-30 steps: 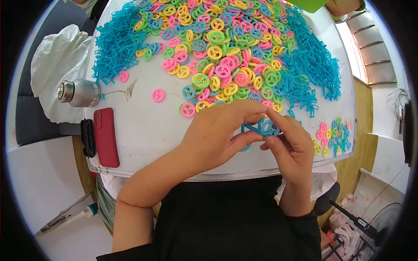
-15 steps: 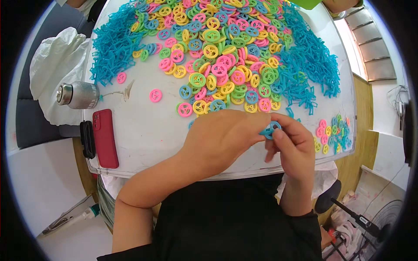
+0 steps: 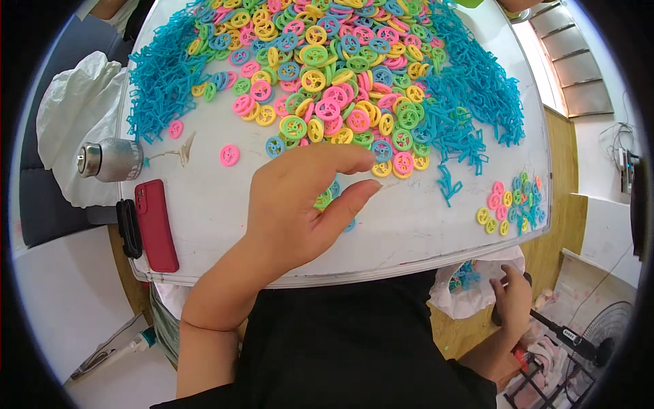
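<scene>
My left hand [image 3: 293, 204] hovers over the near edge of a big heap of small plastic wheels [image 3: 357, 119] in pink, yellow, green and blue. Its thumb and forefinger are apart with nothing between them, and the hand covers a few wheels. Below the table's front edge, my right hand [image 3: 514, 300] is beside the mouth of a white bag [image 3: 453, 303], fingers apart and nothing visible in them. Inside the bag lie blue plastic pieces [image 3: 465, 276]. Piles of blue link-like pieces [image 3: 470, 88] flank the wheels on both sides.
A small group of wheels and blue pieces [image 3: 511, 204] lies at the table's right. To the left are a red phone [image 3: 157, 225], a black case [image 3: 128, 228], a metal flask [image 3: 112, 159] and white cloth-like sheeting [image 3: 82, 123]. A fan [image 3: 610, 334] stands lower right.
My hands have parted. The right one has dropped from the table to the white bag, and the blue wheel piece is no longer between them. My left hand has moved left and opened.
</scene>
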The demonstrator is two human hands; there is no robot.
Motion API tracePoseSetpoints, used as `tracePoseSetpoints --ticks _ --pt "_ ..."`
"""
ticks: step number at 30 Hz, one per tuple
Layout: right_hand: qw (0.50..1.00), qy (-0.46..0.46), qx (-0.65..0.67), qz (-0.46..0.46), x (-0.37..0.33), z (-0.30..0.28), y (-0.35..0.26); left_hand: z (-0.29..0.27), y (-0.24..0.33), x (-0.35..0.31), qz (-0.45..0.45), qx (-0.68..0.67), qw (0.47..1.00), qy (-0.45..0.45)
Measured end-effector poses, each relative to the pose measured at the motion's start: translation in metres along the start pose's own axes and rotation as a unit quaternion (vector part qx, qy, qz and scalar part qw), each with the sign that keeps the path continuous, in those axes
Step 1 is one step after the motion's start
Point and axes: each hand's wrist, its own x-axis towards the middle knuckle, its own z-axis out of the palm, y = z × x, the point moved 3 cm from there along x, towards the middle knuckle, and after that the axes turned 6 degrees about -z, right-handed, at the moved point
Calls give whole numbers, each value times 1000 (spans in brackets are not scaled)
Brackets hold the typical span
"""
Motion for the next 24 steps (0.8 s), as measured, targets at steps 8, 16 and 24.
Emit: tracePoseSetpoints --ticks 8,16,24 --pt "932 172 250 -198 97 -19 -171 4 -17 -6 -65 -27 997 30" --pt "953 168 141 -210 118 -5 -191 3 -14 0 -61 -39 997 17" --pt "720 -18 612 -326 82 -26 -232 15 -5 -6 -62 -213 950 -218"
